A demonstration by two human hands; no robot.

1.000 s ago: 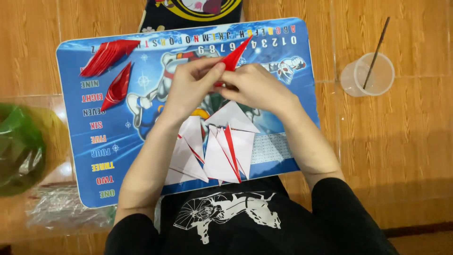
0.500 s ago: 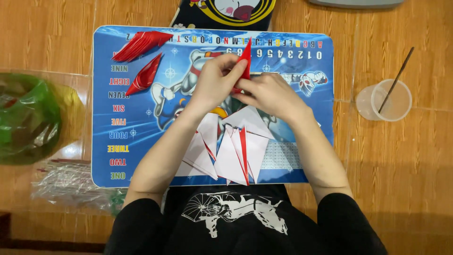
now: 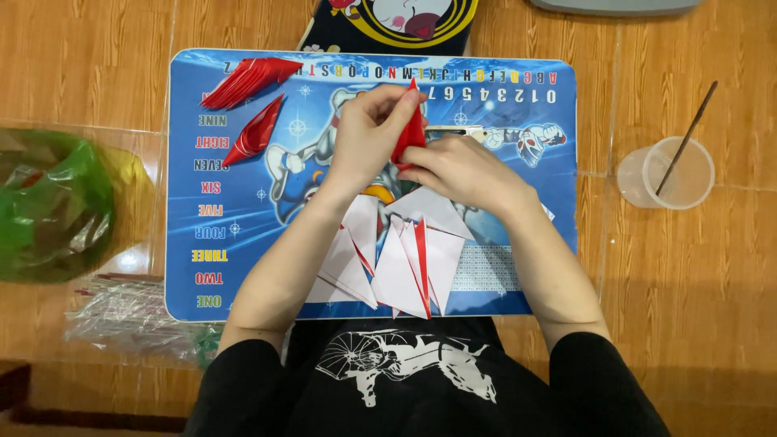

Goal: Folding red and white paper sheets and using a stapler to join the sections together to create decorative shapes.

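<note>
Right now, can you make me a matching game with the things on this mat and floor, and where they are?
Things:
1. red paper piece
2. stack of red folded papers
3. clear plastic cup
4. white folded triangles

Places:
A. on the wooden floor, right of the mat
B. mat's far left corner
C. held between both hands
D. on the mat's near edge, between the forearms

Pairs: 1-C, 2-B, 3-A, 4-D

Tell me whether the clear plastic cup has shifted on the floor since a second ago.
No. The clear plastic cup sits at the same spot beside the blue mat; only the head camera moved.
</note>
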